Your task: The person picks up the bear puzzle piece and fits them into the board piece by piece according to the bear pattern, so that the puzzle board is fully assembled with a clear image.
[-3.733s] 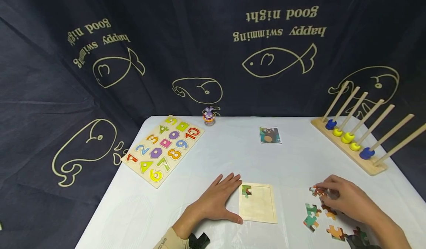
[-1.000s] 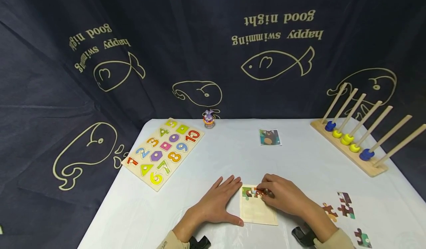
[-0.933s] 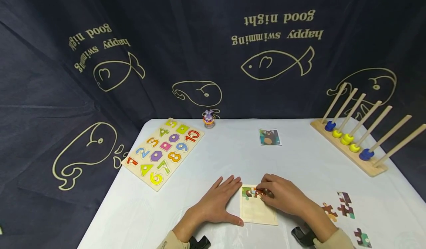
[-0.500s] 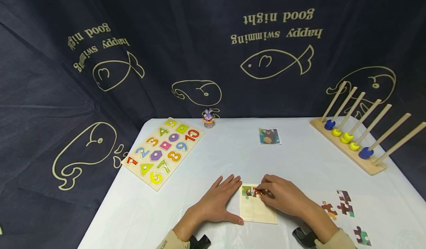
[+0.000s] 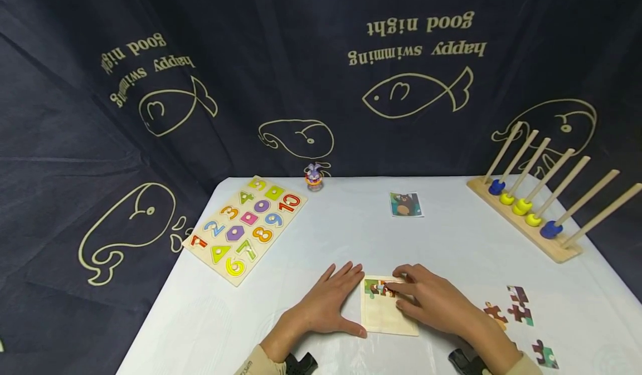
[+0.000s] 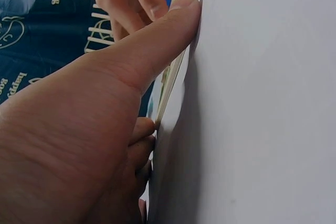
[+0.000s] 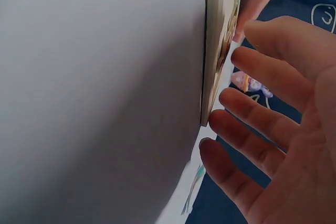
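Note:
A shallow wooden puzzle tray [image 5: 391, 318] lies on the white table in front of the person. In its top left corner sits a green puzzle piece [image 5: 370, 286], with a brown-and-red puzzle piece [image 5: 388, 290] beside it along the top. The left hand [image 5: 326, 303] rests flat with spread fingers, its thumb and fingertips at the tray's left edge. Over the tray's right side is the right hand [image 5: 438, 302], its index fingertip touching the brown-and-red piece. In the right wrist view the fingers of this right hand [image 7: 262, 103] are spread and pinch nothing.
Loose puzzle pieces [image 5: 520, 315] lie to the right, some partly behind the right forearm. Farther back are a bear picture card [image 5: 406, 204], a number board [image 5: 244, 227], a small purple rabbit figure [image 5: 314, 178] and a wooden peg rack [image 5: 531, 227] with blue and yellow beads.
The right hand has brought the brown-and-red piece from the loose pieces at right to the tray's top. Just now its pinch has loosened and its fingers have spread. The left hand stays put.

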Tool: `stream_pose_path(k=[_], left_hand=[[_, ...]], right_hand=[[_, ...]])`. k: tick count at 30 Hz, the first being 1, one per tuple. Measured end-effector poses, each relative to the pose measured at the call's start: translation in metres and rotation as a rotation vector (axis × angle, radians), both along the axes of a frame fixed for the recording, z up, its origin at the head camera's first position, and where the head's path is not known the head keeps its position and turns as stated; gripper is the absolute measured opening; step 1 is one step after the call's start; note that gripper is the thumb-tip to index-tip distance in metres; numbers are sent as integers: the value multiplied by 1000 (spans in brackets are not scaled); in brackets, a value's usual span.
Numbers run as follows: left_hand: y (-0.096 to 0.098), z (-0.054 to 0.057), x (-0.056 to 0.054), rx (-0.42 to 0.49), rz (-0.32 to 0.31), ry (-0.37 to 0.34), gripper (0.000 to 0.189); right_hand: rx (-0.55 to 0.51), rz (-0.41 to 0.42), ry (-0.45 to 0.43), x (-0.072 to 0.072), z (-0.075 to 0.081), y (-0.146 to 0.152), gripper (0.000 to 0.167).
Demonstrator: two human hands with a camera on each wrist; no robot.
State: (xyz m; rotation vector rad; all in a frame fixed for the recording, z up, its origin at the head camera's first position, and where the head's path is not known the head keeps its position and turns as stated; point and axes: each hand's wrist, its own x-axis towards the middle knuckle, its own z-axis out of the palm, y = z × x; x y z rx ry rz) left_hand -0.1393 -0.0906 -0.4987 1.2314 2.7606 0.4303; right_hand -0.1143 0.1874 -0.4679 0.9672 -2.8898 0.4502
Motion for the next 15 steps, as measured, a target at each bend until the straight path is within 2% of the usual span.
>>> stream_pose_path(k=[15], left_hand=[[-1, -2, 0, 6, 2, -1, 116]], right_hand=[[78, 35, 23, -4, 2, -4, 34]])
